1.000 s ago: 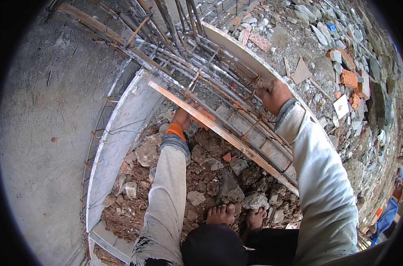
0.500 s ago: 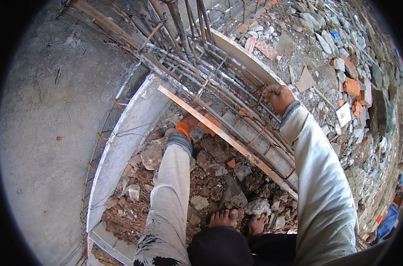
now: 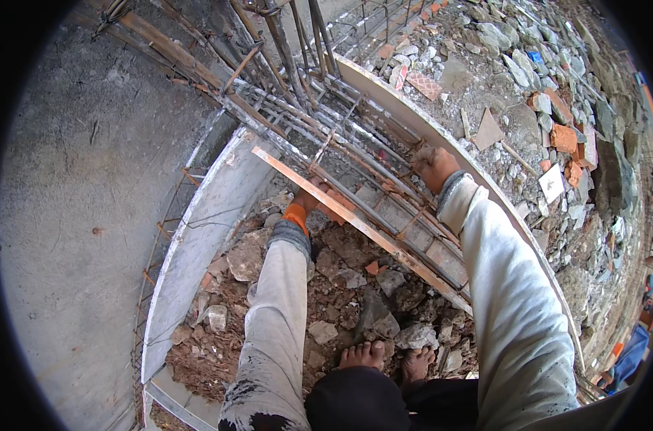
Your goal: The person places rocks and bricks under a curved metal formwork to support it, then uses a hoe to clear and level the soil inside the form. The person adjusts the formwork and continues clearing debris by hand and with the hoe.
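Observation:
A long rebar cage [image 3: 369, 154] of steel bars tied with stirrups runs diagonally between two boards. My right hand [image 3: 434, 169] is closed in a fist on the cage's far side bar. My left hand [image 3: 309, 195], with an orange band at the wrist, reaches beneath a narrow wooden strip [image 3: 355, 220] and grips the near side of the cage; its fingertips are partly hidden there. The strip lies along the cage's near edge. Beyond my right hand stands a long curved formwork board [image 3: 484, 188].
A pale board [image 3: 190, 237] stands at left beside the grey concrete slab [image 3: 82, 215]. Upright rebars [image 3: 283, 54] rise at the cage's far end. Broken stones and soil [image 3: 326, 287] lie around my bare feet. Rubble with brick pieces [image 3: 563, 138] covers the right.
The rebar cage has shifted left and toward me, with my right hand on it. The gap between the cage and the far board has widened. My left hand has moved slightly.

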`<action>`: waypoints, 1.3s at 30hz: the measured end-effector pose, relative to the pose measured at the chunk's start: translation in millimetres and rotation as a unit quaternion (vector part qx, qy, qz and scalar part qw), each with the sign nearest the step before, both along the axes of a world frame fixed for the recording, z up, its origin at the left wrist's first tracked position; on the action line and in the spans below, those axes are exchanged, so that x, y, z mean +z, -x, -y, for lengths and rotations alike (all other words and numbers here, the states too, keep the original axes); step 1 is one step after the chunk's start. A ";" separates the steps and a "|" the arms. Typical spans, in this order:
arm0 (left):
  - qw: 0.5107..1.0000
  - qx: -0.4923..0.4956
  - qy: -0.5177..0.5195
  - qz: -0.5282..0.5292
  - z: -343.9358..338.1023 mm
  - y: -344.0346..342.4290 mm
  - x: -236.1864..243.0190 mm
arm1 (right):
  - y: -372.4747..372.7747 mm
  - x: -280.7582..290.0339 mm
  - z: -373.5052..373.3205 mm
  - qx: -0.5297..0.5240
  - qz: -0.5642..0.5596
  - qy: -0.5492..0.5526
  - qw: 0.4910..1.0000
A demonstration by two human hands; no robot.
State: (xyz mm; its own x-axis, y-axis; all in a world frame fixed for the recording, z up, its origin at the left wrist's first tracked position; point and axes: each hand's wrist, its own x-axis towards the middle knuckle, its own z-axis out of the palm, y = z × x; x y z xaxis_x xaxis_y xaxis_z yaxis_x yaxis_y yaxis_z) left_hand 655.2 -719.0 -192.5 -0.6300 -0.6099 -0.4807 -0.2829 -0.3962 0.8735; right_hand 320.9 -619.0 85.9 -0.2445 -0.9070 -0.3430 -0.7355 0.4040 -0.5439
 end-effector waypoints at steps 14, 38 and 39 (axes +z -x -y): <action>0.934 0.152 0.160 0.281 -41.1 -36.3 131.2 | -12.9 46.0 -4.1 0.132 -0.148 -0.009 0.980; 0.887 0.382 0.135 0.223 -123.5 -80.4 230.9 | -21.6 80.4 37.3 0.104 -0.141 0.043 0.984; 0.889 0.374 0.146 0.223 -124.9 -81.2 235.1 | -30.6 84.7 40.3 0.090 -0.127 0.072 0.985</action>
